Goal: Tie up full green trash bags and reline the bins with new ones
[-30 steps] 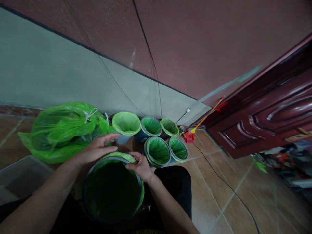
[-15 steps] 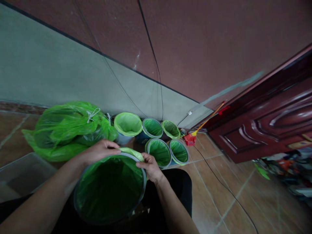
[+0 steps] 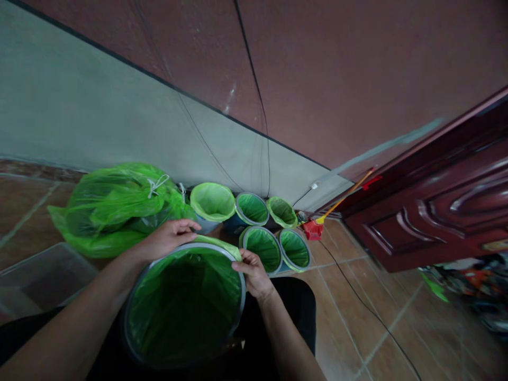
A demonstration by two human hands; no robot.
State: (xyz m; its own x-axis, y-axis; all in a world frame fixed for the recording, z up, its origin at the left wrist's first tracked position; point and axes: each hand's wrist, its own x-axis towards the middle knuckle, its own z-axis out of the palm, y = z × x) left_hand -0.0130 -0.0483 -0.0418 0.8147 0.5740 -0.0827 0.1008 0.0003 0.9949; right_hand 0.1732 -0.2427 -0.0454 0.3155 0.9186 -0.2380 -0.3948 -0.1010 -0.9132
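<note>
A round bin (image 3: 135, 296) with a grey rim sits in my lap, lined with a green plastic bag (image 3: 186, 301). My left hand (image 3: 166, 239) rests on the far left of the rim, fingers curled over the folded bag edge. On the far right of the rim, my right hand (image 3: 254, 272) pinches the bag's folded edge. The bag's lip is turned over the rim between my hands.
Several small bins with green liners (image 3: 262, 246) stand on the tiled floor by the wall. A heap of tied green bags (image 3: 115, 206) lies to the left, a clear plastic box (image 3: 35, 275) beside it. A red dustpan (image 3: 313, 228), a cable (image 3: 365, 304) and a dark wooden door (image 3: 436, 206) are to the right.
The bin has tilted up and shifted right. Both hands slid along the far rim, and more of the bag's lip is now folded over it.
</note>
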